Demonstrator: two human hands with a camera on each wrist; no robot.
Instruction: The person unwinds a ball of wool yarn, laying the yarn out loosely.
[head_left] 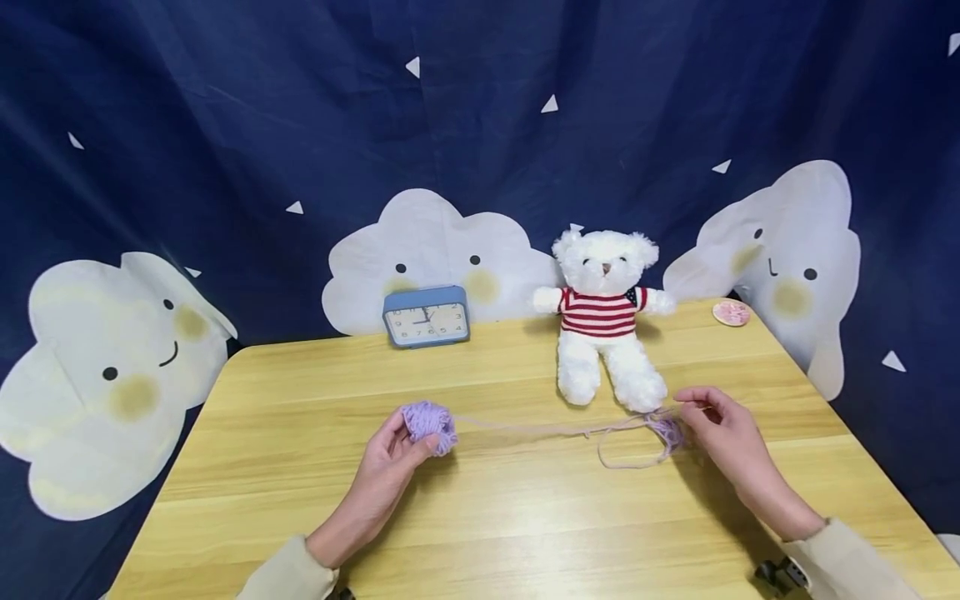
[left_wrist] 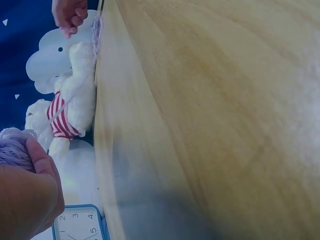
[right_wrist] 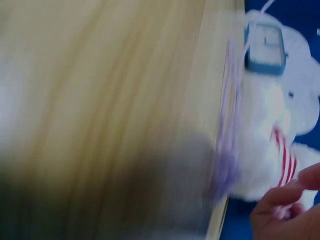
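Observation:
A small ball of lilac yarn [head_left: 429, 427] is gripped between the thumb and fingers of my left hand [head_left: 384, 458], above the table. From the ball a thin strand [head_left: 517, 428] stretches across to the right. It meets a loose tangle of the same yarn [head_left: 665, 431] with a wide loop on the table. At that tangle, my right hand [head_left: 723, 433] has its thumb and fingertips drawn together and appears to pinch a strand. The right wrist view blurs the tangle [right_wrist: 226, 172], and the fingers there [right_wrist: 280, 197] hang above the tabletop.
A white teddy bear [head_left: 603, 317] in a striped shirt sits behind the tangle, its foot close to the yarn. A blue alarm clock [head_left: 426, 317] stands at the back edge of the wooden table [head_left: 525, 533]. A pink round disc [head_left: 731, 312] lies at the back right corner.

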